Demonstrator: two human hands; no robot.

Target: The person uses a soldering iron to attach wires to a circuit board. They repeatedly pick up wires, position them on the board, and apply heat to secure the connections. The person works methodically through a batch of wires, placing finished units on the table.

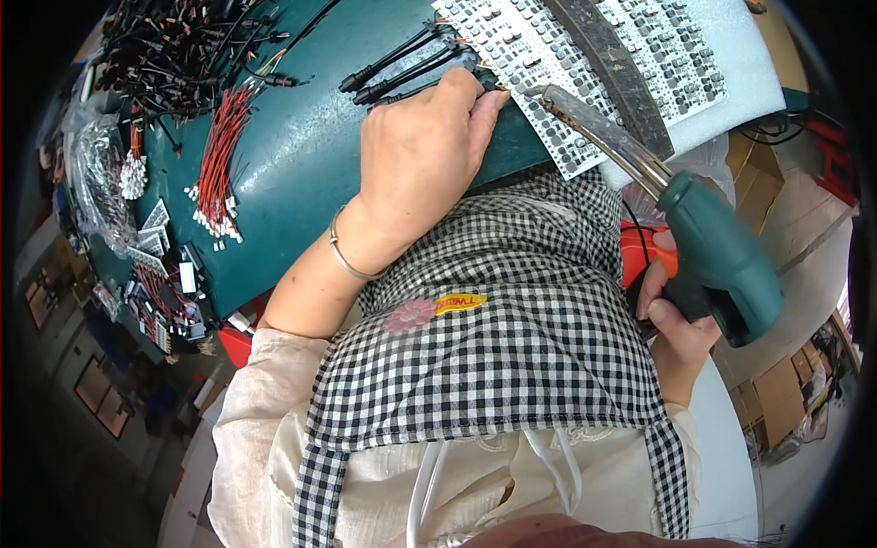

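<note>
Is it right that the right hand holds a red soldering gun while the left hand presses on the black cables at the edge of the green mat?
Not quite: in the head view the soldering gun in the right hand is teal green, not red. The left hand does press on the black cables at the edge of the green mat.

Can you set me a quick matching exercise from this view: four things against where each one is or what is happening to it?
Things:
1. soldering gun
2. black cables
3. red wire bundle
4. perforated sheet

Places or states:
A. lying loose on the green mat, left of the left hand
B. gripped in the right hand
C. on white foam, with the gun's tip at its near edge
D. under the left hand's fingertips

Pairs: 1-B, 2-D, 3-A, 4-C
</note>
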